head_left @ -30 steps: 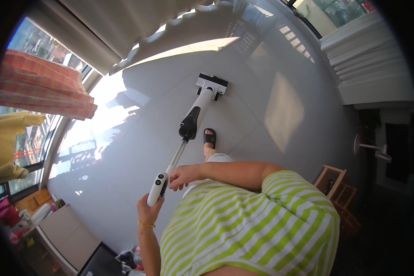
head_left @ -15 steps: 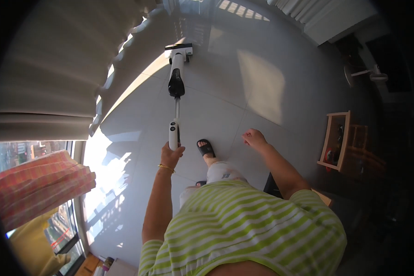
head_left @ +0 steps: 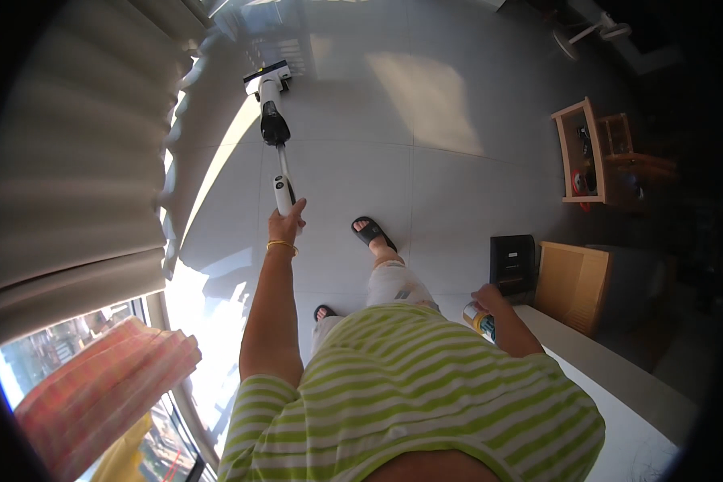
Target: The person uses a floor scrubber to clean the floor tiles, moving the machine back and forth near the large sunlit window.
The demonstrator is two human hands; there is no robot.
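My left hand point(head_left: 287, 218) is closed round the handle of an upright stick vacuum cleaner point(head_left: 271, 100), arm stretched forward. The cleaner has a white grip with round buttons, a thin metal pole, a dark clear tank and a wide white-and-black floor head. That head rests on the grey tiles at the far left, near the curtain's hem. My right hand point(head_left: 492, 300) hangs low at my right side with curled fingers. Just beside it is a small printed can point(head_left: 479, 319); whether the two touch is hard to see, but the fingers do not appear wrapped round it.
Long beige curtains point(head_left: 80, 161) and a window line the left, with pink checked cloth point(head_left: 112, 394) hanging there. To the right are a black box point(head_left: 512, 263), a wooden box point(head_left: 570, 283), a white surface point(head_left: 610, 402) and a wooden rack point(head_left: 574, 153). A white fan-like object point(head_left: 590, 36) stands farther off.
The view has turned and moved ahead. My left hand and the cleaner sit farther forward and left. My right arm has swung back to my side, where the can and white surface now show.
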